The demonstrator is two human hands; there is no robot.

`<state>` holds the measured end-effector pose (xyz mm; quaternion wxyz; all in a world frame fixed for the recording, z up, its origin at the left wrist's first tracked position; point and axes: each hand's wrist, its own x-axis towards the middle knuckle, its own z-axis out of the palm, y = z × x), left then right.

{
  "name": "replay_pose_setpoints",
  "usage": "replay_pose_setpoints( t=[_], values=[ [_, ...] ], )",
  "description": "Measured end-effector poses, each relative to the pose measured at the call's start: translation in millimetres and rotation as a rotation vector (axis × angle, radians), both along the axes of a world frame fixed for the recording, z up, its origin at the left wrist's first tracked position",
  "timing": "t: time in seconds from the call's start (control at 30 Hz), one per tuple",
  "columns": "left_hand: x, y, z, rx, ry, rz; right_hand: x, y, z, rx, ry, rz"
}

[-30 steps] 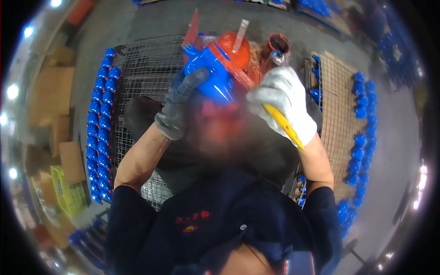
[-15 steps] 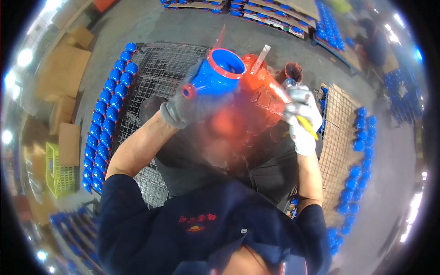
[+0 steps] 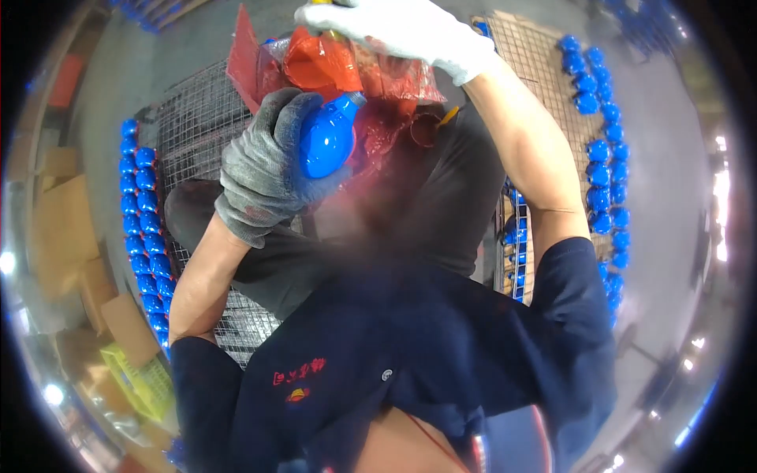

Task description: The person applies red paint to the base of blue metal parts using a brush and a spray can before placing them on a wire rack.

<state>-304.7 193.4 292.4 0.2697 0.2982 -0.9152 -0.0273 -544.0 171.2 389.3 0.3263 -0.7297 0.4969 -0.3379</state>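
Note:
My left hand (image 3: 264, 169), in a grey knitted glove, is wrapped round a glossy blue valve body (image 3: 326, 140), a rounded hollow casting with a short neck. Its neck tilts up to the right, and its open end is hidden. Farther off, my right hand (image 3: 394, 30) in a white glove is closed at the upper edge, over the red paint container (image 3: 322, 65). Bits of yellow show at its fingers, apparently a paintbrush handle, mostly hidden. A small red-stained cup (image 3: 424, 131) with a yellow handle (image 3: 449, 116) sticking out stands near my right leg.
Wire mesh racks (image 3: 197, 118) lie on both sides of my legs. Rows of blue valve bodies line the left rack (image 3: 148, 225) and the right rack (image 3: 599, 173). Cardboard boxes (image 3: 67, 229) and a yellow-green crate (image 3: 138, 382) stand at the far left.
My left hand has turned the blue valve body, so its red-rimmed opening no longer shows. My right hand has moved up and left, over the red container. The view has shifted.

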Motion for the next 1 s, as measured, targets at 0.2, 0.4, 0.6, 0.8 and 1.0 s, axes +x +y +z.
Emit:
replay_pose_setpoints(
  t=[0.2,0.4,0.6,0.8,1.0],
  values=[
    [5.8,-7.7,-3.3,0.485,0.109,-0.022,3.1,6.9,-18.2,-0.056,0.099,0.008],
    [33.1,-22.9,-18.6,1.565,0.720,-0.125,-10.7,21.4,-72.3,-0.335,-0.066,-0.089],
    [13.3,-1.7,-29.0,1.925,1.510,-0.251,-7.3,28.4,-140.1,-0.281,-0.798,-0.061],
    [-7.9,-14.2,-66.6,2.325,1.983,-0.901,42.9,18.2,-200.5,-0.234,-1.128,-0.239],
    [1.6,-37.8,-38.0,1.546,1.317,-0.242,-17.8,28.4,-167.3,-0.276,-0.889,-0.555]
  ],
)
